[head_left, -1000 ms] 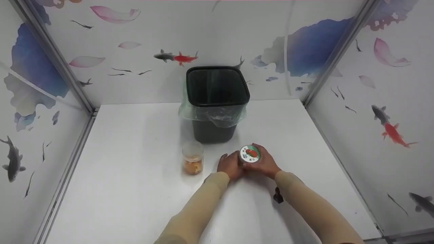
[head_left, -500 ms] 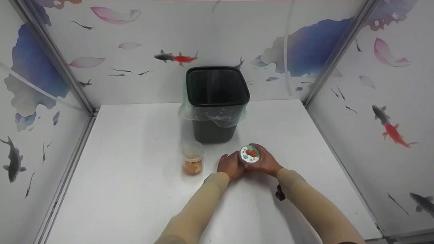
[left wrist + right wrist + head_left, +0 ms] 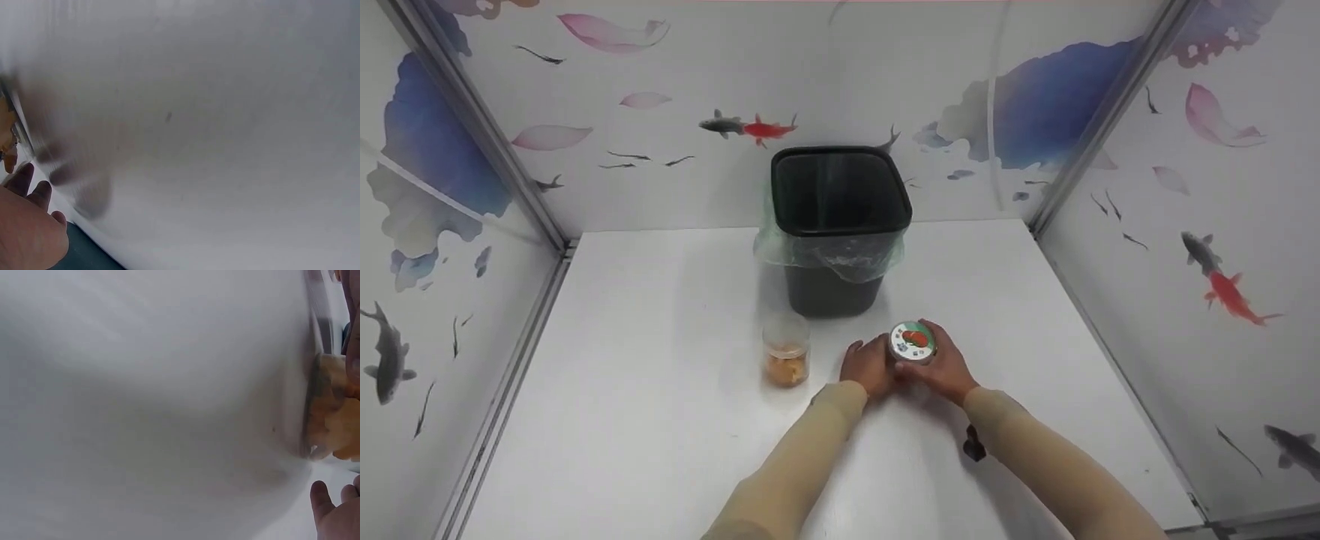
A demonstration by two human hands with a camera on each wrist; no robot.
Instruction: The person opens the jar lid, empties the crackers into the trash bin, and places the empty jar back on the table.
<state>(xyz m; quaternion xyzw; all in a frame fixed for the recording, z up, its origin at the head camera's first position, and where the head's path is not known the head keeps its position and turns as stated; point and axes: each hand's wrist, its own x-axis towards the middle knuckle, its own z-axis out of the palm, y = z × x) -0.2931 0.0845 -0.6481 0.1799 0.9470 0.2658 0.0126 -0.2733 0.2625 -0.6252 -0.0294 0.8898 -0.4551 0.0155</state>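
Both hands are on a small clear jar (image 3: 340, 413) with orange pieces inside and a round lid (image 3: 913, 341) that has a red and green picture. In the head view it stands on the table just in front of the bin. My left hand (image 3: 874, 366) holds the jar's body from the left; its thumb presses on the jar in the right wrist view. My right hand (image 3: 949, 366) grips round the lid, thumb at the near side and fingers behind. The right hand's grip lies largely outside its wrist view. Only an edge of the jar shows in the left wrist view.
A second clear jar (image 3: 787, 360), part filled with orange pieces, stands left of the left hand. Behind the hands is a black square bin (image 3: 834, 289) with a pale green plastic bag (image 3: 859, 259) over its rim. Printed white walls enclose the white table (image 3: 645, 390).
My right wrist shifted slightly right, then back left and nearer, the hand turning at the lid. My left hand and the jar stay in place.
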